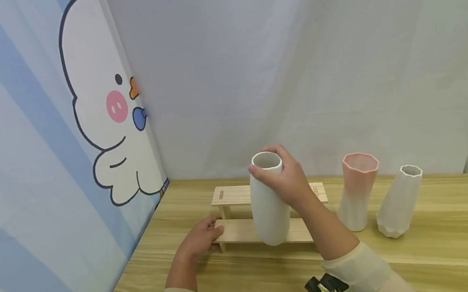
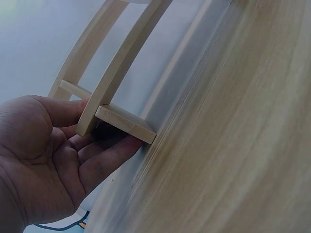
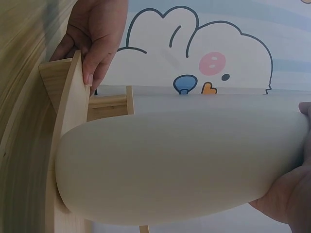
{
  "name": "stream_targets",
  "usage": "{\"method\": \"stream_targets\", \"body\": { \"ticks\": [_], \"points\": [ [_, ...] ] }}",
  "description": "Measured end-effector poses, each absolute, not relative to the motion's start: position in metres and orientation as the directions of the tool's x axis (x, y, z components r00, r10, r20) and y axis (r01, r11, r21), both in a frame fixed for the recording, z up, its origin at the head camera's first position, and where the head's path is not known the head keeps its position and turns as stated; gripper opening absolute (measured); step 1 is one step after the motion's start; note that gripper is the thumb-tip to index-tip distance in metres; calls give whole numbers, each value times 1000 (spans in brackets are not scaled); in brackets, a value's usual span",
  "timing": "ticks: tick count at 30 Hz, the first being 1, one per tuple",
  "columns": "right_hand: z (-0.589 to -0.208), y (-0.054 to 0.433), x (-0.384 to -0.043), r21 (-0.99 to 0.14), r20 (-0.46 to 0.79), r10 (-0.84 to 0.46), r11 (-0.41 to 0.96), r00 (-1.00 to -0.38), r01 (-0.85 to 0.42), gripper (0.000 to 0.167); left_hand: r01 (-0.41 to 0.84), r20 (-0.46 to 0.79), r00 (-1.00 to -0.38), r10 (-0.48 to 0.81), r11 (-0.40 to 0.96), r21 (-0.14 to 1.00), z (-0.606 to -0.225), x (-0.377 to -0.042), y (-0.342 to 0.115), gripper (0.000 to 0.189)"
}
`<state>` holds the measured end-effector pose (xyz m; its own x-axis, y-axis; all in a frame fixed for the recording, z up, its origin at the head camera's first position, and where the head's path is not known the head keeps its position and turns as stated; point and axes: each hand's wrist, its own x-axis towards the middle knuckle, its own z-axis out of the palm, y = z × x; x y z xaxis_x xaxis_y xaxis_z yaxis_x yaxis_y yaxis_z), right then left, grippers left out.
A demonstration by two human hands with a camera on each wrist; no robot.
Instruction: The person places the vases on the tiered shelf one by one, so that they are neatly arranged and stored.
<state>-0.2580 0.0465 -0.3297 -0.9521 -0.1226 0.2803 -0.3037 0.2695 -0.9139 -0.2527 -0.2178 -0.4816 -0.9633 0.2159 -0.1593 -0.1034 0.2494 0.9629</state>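
Note:
A smooth white vase [image 1: 271, 215] stands upright over the lower step of a two-tier wooden stand [image 1: 238, 229]. My right hand [image 1: 289, 178] grips it near the rim, thumb on the near side. In the right wrist view the rounded base of the vase [image 3: 175, 167] meets the lower step [image 3: 70, 116]; whether its weight rests there I cannot tell. At the stand's left end, my left hand [image 1: 202, 239] holds the lower step. The left wrist view shows the thumb of that hand [image 2: 53, 150] over the board and its fingers beneath, by the leg.
Right of the stand, a pink-to-white vase [image 1: 357, 194] and a white faceted vase [image 1: 400, 203] stand on the wood-grain table [image 1: 450, 236]. A pale cloth backdrop [image 1: 293, 59] hangs behind, and a blue striped cartoon curtain [image 1: 41, 166] borders the left.

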Motion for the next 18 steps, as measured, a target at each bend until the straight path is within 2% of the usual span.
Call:
{"method": "stream_targets", "body": {
  "ticks": [18],
  "points": [
    [-329,41,-261,-912,277,-127,276,-952,-302,50,-113,-165,-963,214,236,965,-480,-252,-217,51]
  ]
}}
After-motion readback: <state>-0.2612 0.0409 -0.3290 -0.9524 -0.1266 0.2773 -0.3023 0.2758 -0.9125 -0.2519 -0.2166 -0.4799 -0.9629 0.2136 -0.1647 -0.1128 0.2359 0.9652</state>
